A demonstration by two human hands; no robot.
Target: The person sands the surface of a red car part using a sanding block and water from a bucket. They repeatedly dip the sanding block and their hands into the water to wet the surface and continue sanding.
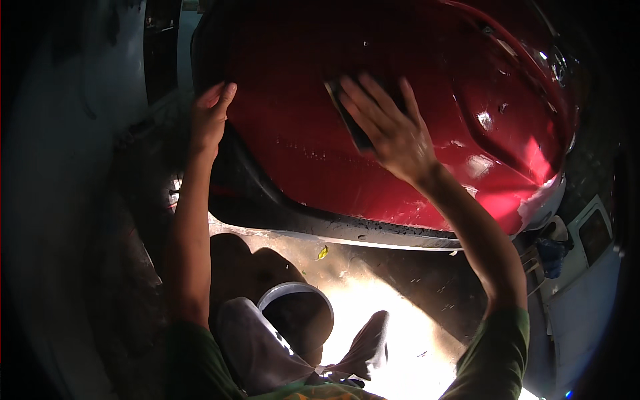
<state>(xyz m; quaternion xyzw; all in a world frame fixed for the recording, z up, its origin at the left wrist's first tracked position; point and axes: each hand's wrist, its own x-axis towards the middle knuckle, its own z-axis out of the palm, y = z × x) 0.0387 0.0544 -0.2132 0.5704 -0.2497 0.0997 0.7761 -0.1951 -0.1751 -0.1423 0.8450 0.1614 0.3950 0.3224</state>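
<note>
A glossy red car body panel [300, 150] with a dark lower trim fills the view ahead of me. Over its middle, my right hand [393, 137] lies flat with the fingers spread. Beneath that palm and the fingers is a dark flat pad [353, 123] with a pale edge, pressed to the paint; most of it is hidden, and its exact kind does not show. My left hand [212, 120] is raised beside the panel's left edge, thumb up and fingers loosely bent. I see nothing in it, and whether it touches the panel I cannot tell.
A grey-rimmed bucket [293, 288] stands between my knees on the floor, partly in bright sunlight. A small green-yellow leaf [323, 253] lies just below the dark trim [320, 220]. Pale panels [580, 300] stand at the right, beside a dark blue bundle [552, 257].
</note>
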